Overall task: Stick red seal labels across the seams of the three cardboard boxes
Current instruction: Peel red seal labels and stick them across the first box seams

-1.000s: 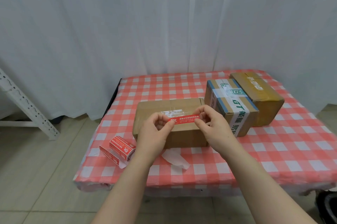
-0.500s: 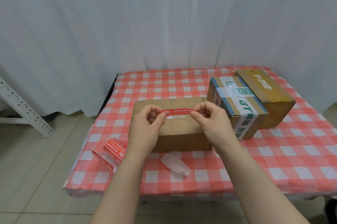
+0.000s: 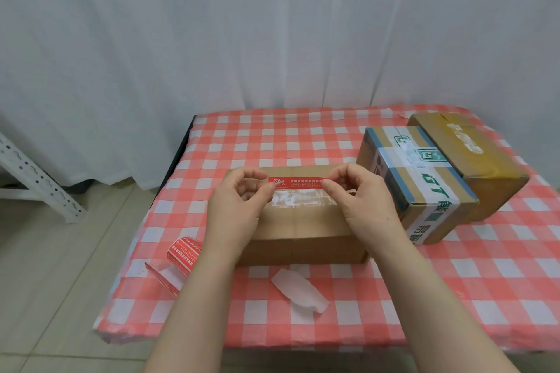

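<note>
A plain brown cardboard box [image 3: 303, 230] lies in the middle of the checked table, with a torn whitish patch on its top. A red seal label [image 3: 295, 182] with white print is stretched flat just above the far part of that top. My left hand [image 3: 239, 206] pinches its left end and my right hand [image 3: 357, 199] pinches its right end. To the right stands a second box [image 3: 424, 190] wrapped in white and blue tape, and behind it a third, yellowish-brown box [image 3: 472, 160]. Whether the label touches the cardboard I cannot tell.
A roll of red labels [image 3: 183, 253] with a loose strip lies near the table's left front edge. A white backing paper [image 3: 300, 290] lies in front of the box. A white curtain hangs behind the table [image 3: 454, 297]; a white metal rack leg [image 3: 36, 181] stands at left.
Both hands have carried the label away from me, from over the box's front part to over its far part. The camera has moved closer and tilted down.
</note>
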